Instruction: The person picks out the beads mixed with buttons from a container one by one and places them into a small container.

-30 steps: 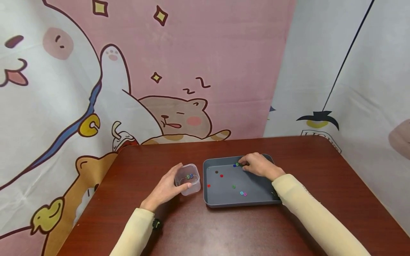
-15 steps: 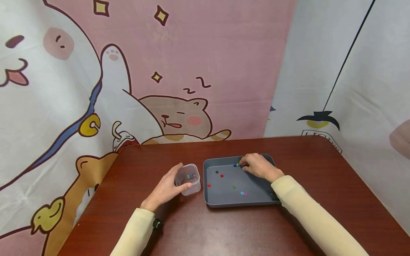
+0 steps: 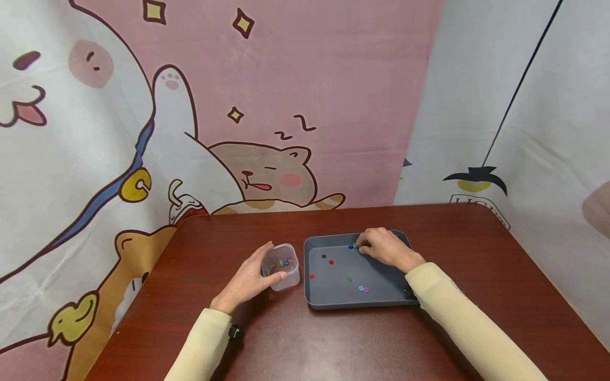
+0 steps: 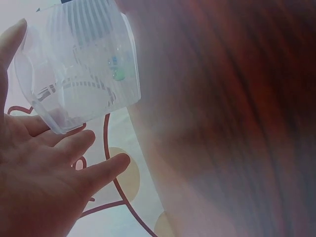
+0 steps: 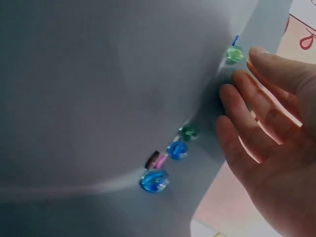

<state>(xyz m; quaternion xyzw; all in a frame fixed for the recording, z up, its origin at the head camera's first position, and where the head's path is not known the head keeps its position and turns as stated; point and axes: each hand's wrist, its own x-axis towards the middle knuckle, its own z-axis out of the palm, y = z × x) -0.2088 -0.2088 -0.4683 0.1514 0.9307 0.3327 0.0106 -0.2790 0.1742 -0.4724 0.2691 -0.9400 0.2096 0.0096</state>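
In the head view my left hand (image 3: 247, 279) holds a clear plastic box (image 3: 287, 282) between thumb and fingers, left of the grey tray. Inside the box lie blue and green beads (image 3: 283, 262) beside a thin cord-like loop. My right hand (image 3: 385, 247) reaches over the tray's far edge. In the right wrist view its thumb tip is close to a light green bead (image 5: 234, 54), with a small blue piece (image 5: 235, 40) beyond it. The fingers are loosely bent, and no held bead shows between them. Part of the fingertips' inner side is hidden.
The grey tray (image 3: 329, 302) stands on the brown table (image 3: 295, 338). Scattered in it are red beads (image 3: 331, 262), a green one (image 3: 349, 278) and cyan and pink rings (image 3: 364, 289). Blue and dark green beads (image 5: 177, 149) lie along its edge. A patterned cloth (image 3: 333, 95) hangs behind.
The right hand's fingertips have shifted slightly at the tray's far edge near the green bead. The left hand and box have stayed in place; the view has moved a little.
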